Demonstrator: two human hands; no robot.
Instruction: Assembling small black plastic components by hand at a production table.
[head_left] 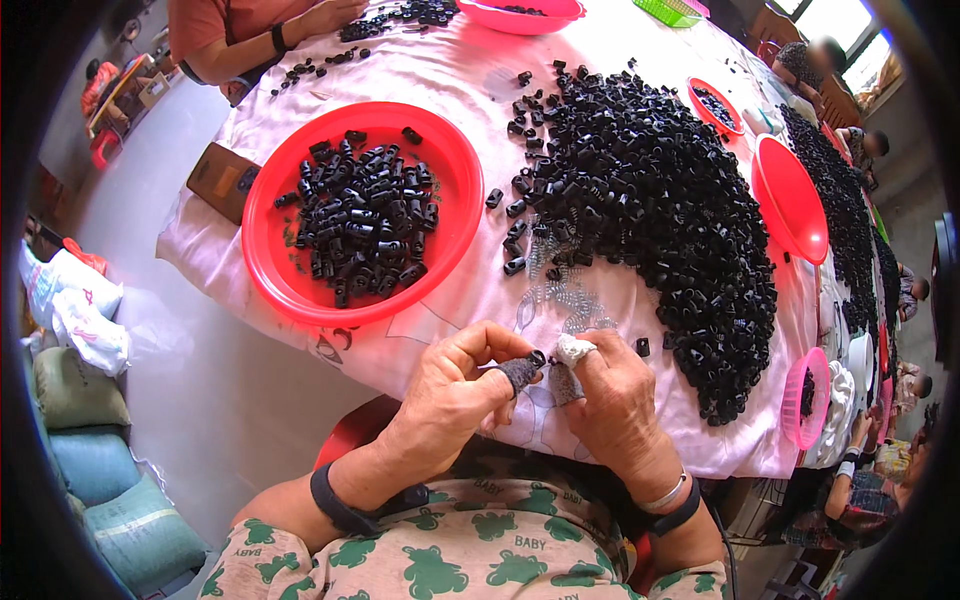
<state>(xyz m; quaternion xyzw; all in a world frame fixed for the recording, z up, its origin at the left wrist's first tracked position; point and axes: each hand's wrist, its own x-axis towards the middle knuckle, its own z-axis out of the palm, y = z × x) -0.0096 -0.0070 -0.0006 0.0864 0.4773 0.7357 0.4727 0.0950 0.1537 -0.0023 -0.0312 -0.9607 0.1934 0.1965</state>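
L hand (450,395) pinches small blk part (537,357); R hand (622,405) close beside, fingers (573,348) bent, can't tell if gripping; blk pile (640,190) ahead.

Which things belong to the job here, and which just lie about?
Likely in use:
- small black plastic part in the left hand
- heaped black plastic parts
- silvery coil springs
- round red plastic basin

Likely lying about:
- brown rectangular box
- stuffed olive-green sack
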